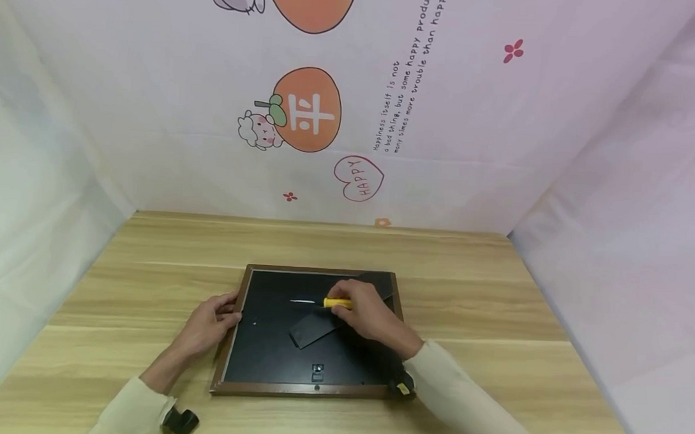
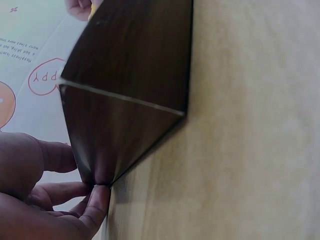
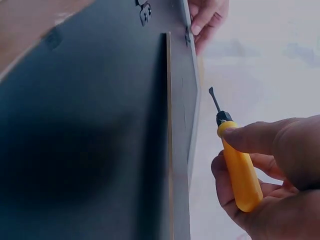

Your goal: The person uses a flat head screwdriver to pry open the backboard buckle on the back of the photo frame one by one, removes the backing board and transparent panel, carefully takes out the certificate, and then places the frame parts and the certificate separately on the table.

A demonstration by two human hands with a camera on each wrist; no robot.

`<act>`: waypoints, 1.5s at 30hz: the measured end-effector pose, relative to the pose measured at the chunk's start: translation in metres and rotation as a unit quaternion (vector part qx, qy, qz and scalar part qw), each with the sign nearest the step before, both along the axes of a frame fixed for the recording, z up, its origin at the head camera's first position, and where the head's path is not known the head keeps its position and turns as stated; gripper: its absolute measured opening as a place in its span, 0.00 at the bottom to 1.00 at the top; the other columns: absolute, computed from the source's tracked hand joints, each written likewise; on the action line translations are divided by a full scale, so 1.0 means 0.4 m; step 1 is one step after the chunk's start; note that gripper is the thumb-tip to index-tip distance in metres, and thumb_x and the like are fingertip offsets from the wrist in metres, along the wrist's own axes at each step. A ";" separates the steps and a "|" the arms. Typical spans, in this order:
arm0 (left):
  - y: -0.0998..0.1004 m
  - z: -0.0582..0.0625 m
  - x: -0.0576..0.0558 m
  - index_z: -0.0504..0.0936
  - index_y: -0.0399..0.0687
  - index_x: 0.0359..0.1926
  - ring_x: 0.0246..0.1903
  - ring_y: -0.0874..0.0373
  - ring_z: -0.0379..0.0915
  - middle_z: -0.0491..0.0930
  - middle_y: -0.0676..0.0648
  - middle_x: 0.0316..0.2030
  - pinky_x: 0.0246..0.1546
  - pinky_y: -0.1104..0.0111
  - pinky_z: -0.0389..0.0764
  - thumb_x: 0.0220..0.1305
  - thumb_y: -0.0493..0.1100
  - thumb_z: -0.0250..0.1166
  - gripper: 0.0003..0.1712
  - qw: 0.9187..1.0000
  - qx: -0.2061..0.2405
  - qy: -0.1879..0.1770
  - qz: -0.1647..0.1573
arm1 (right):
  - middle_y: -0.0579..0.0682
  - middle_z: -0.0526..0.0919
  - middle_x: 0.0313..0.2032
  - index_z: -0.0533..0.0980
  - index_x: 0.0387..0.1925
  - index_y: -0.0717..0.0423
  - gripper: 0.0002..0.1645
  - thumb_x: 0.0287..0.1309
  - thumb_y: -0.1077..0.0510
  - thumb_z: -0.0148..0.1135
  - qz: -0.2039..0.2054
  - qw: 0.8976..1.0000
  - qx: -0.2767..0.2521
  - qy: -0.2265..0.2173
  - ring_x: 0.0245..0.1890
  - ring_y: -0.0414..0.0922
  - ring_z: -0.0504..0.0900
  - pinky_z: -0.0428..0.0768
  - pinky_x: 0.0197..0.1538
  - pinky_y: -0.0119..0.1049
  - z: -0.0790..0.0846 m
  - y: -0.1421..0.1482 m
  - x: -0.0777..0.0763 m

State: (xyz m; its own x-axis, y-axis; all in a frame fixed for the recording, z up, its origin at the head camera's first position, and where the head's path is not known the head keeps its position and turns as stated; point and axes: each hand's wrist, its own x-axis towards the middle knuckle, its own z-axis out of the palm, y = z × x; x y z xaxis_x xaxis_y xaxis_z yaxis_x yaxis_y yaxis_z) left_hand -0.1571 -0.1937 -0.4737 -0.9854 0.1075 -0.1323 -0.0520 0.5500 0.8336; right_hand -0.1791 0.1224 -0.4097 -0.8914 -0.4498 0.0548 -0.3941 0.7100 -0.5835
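Observation:
A picture frame (image 1: 272,389) with a brown rim lies face down on the table, its black backing board (image 1: 268,361) upward. The left hand (image 1: 206,325) holds the frame's left edge between thumb and fingers. In the left wrist view, its fingertips meet the brown side (image 2: 107,130) of the frame. Over the board, the right hand (image 1: 370,311) grips a small screwdriver (image 3: 239,170) by its yellow handle, thumb on the collar. Its flat metal tip points left in the head view. Below it, a black stand leg (image 1: 316,329) slants across the backing.
A small metal hanger (image 1: 317,371) sits near the frame's front edge. The wood-grain table (image 1: 465,298) extends around the frame. Behind it hangs a white printed cloth (image 1: 440,182), with plain pale cloth on both sides. Each wrist carries a black camera (image 1: 181,422).

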 end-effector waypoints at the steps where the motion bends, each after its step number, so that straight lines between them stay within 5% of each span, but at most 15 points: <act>1: 0.000 0.000 0.000 0.58 0.29 0.71 0.59 0.35 0.72 0.69 0.28 0.61 0.55 0.54 0.81 0.71 0.36 0.55 0.32 1.000 0.001 -0.001 -0.001 | 0.50 0.84 0.44 0.81 0.44 0.54 0.09 0.62 0.62 0.65 0.004 1.000 0.000 -0.004 0.41 0.42 0.78 0.83 0.49 0.41 -0.002 -0.008 -0.003; 11: 0.001 -0.001 0.001 0.58 0.29 0.71 0.58 0.35 0.73 0.69 0.28 0.60 0.55 0.53 0.81 0.71 0.35 0.56 0.32 1.000 -0.005 -0.004 0.005 | 0.49 0.85 0.45 0.83 0.43 0.52 0.09 0.61 0.60 0.66 0.021 0.998 -0.026 -0.044 0.42 0.41 0.81 0.84 0.48 0.36 -0.037 -0.074 -0.020; 30: 0.004 -0.006 0.003 0.59 0.29 0.71 0.57 0.37 0.74 0.71 0.28 0.59 0.55 0.54 0.81 0.71 0.35 0.55 0.31 1.000 0.002 -0.002 0.011 | 0.48 0.84 0.43 0.85 0.39 0.51 0.09 0.56 0.65 0.69 0.023 0.997 -0.064 -0.032 0.43 0.44 0.82 0.83 0.46 0.33 -0.086 -0.133 -0.044; 45: 0.005 0.000 -0.002 0.59 0.30 0.71 0.58 0.37 0.74 0.71 0.29 0.59 0.55 0.54 0.81 0.71 0.35 0.55 0.31 1.000 0.007 -0.003 0.011 | 0.47 0.86 0.44 0.86 0.41 0.51 0.09 0.57 0.63 0.70 0.044 0.997 -0.057 -0.022 0.46 0.43 0.82 0.82 0.50 0.33 -0.083 -0.158 -0.049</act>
